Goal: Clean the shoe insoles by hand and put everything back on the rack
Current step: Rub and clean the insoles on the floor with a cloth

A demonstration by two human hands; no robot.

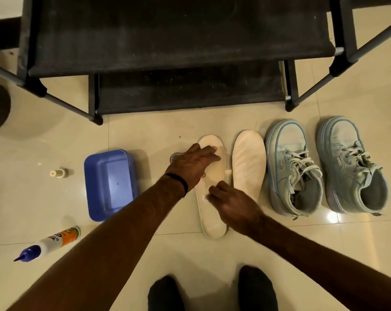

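Two pale insoles lie side by side on the floor tiles in front of the black shoe rack (178, 41). My left hand (194, 162) presses flat, fingers spread, on the toe end of the left insole (212, 221). With fingers curled, my right hand (232, 203) rests its tips on that insole's middle; whether it holds anything is hidden. The right insole (248, 162) lies untouched, streaked with pale orange. A pair of light blue sneakers, one (293, 171) beside the other (353, 167), stands to the right of the insoles.
A blue plastic tub (110, 182) sits left of my left arm. A squeeze bottle with a blue nozzle (53, 241) lies at the lower left, a small cream cap (58, 172) beyond it. My feet in dark socks (165, 292) are at the bottom edge.
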